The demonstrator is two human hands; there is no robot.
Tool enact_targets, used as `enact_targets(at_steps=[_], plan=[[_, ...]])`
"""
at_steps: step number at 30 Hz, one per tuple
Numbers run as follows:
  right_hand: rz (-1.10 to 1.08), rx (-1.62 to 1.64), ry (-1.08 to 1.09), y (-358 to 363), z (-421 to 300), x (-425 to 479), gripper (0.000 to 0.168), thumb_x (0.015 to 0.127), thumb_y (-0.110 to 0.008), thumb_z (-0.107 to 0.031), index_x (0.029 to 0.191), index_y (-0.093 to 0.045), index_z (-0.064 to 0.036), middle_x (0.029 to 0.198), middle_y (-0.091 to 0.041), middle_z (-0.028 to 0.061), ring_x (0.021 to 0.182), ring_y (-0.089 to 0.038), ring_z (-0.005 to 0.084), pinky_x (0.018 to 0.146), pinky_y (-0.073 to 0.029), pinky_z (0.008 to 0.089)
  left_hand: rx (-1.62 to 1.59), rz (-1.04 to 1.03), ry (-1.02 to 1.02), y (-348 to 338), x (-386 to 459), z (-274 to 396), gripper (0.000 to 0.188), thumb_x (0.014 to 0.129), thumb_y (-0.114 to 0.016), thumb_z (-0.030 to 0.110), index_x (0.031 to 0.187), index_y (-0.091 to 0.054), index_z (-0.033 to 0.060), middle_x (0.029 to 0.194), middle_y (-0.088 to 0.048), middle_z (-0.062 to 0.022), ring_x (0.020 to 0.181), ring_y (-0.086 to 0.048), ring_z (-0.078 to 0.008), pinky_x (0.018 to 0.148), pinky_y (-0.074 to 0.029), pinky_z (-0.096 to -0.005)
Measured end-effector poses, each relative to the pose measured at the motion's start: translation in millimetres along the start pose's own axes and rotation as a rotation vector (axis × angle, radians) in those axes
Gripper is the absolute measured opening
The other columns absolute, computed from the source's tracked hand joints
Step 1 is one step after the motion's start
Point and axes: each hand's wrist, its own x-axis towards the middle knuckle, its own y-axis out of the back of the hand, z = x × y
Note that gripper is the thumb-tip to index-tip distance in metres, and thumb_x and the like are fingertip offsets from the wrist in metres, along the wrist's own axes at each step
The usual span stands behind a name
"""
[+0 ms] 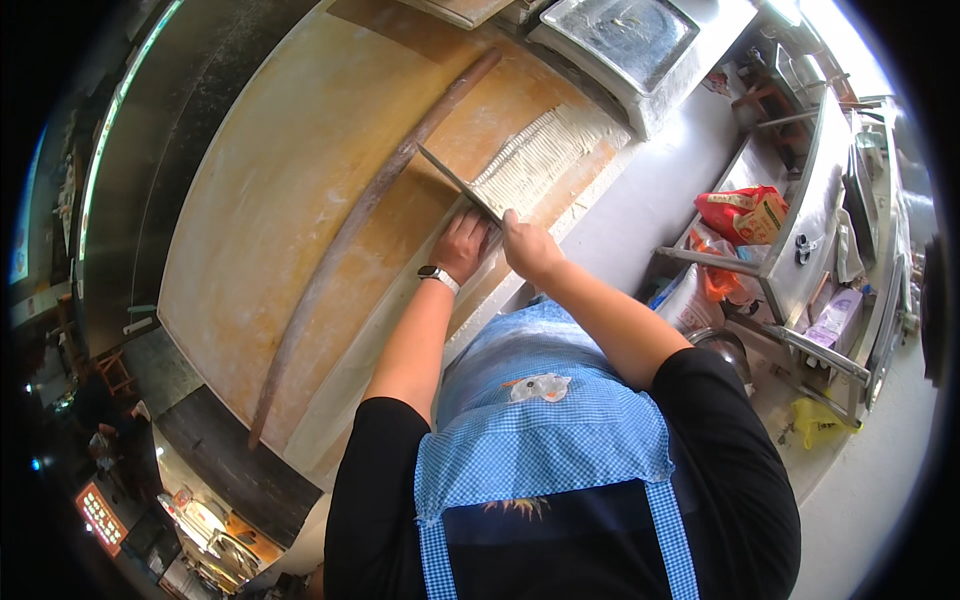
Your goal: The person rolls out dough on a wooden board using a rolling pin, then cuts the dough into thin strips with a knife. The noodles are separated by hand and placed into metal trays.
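My right hand [527, 247] is closed on the near end of a wide-bladed knife [459, 182], whose blade stands across a folded sheet of dough. My left hand [461, 246], with a watch on the wrist, rests on the uncut dough sheet [360, 356] right beside the blade, fingers bent. On the blade's other side lie many thin cut dough strips [551, 154], close together in a row. A long wooden rolling pin [375, 187] lies on the floured wooden board [262, 210], beyond the dough from me.
A white appliance with a metal tray top [622, 37] stands past the board's far right corner. At the right, a metal rack [806, 217] holds bags, among them a red bag [742, 214], and a purple box [834, 319]. A metal bowl [720, 349] sits near my right elbow.
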Motion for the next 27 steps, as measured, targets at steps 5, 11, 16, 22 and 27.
enact_targets(at_steps=[5, 11, 16, 22, 27], plan=[[-0.106, 0.006, -0.057, 35, -4, -44, 0.027, 0.086, -0.043, -0.004, 0.111, -0.041, 0.005, 0.074, -0.064, 0.0259, 0.072, -0.064, 0.0428, 0.064, -0.050, 0.0515, 0.009, 0.060, -0.026, 6, -1, 0, 0.025, 0.086, -0.058, 0.014, 0.109, -0.061, 0.0031, 0.114, -0.059, -0.0152, 0.108, -0.054, -0.0341, 0.091, -0.047, -0.0413], [-0.034, 0.012, -0.069, 4, -7, -30, 0.020, 0.087, -0.042, -0.006, 0.105, -0.042, 0.004, 0.073, -0.063, 0.0266, 0.070, -0.063, 0.0442, 0.064, -0.050, 0.0519, 0.031, 0.111, -0.036, 5, 0, 5, 0.022, 0.087, -0.058, 0.015, 0.105, -0.062, 0.0022, 0.113, -0.060, -0.0156, 0.106, -0.055, -0.0339, 0.091, -0.048, -0.0416], [0.006, 0.052, -0.008, 4, -2, -14, 0.022, 0.086, -0.043, -0.004, 0.106, -0.044, 0.003, 0.072, -0.063, 0.0264, 0.068, -0.064, 0.0434, 0.062, -0.050, 0.0515, 0.017, 0.073, -0.015, 8, -4, 3, 0.023, 0.087, -0.058, 0.013, 0.107, -0.061, 0.0025, 0.115, -0.059, -0.0156, 0.106, -0.056, -0.0329, 0.090, -0.048, -0.0409], [-0.105, -0.021, -0.084, 21, -5, -61, 0.024, 0.089, -0.043, -0.009, 0.109, -0.044, 0.004, 0.073, -0.064, 0.0260, 0.070, -0.063, 0.0448, 0.064, -0.050, 0.0515, 0.029, 0.136, -0.068, 8, -3, 2, 0.022, 0.085, -0.059, 0.012, 0.105, -0.062, 0.0024, 0.109, -0.060, -0.0155, 0.100, -0.057, -0.0326, 0.088, -0.047, -0.0405], [0.025, 0.006, -0.008, -12, -5, -10, 0.023, 0.086, -0.044, -0.005, 0.107, -0.044, 0.003, 0.073, -0.064, 0.0252, 0.071, -0.065, 0.0419, 0.064, -0.052, 0.0500, 0.021, 0.049, -0.022, 7, -6, 3, 0.022, 0.083, -0.060, 0.010, 0.103, -0.063, 0.0025, 0.109, -0.061, -0.0152, 0.100, -0.057, -0.0320, 0.088, -0.048, -0.0408]])
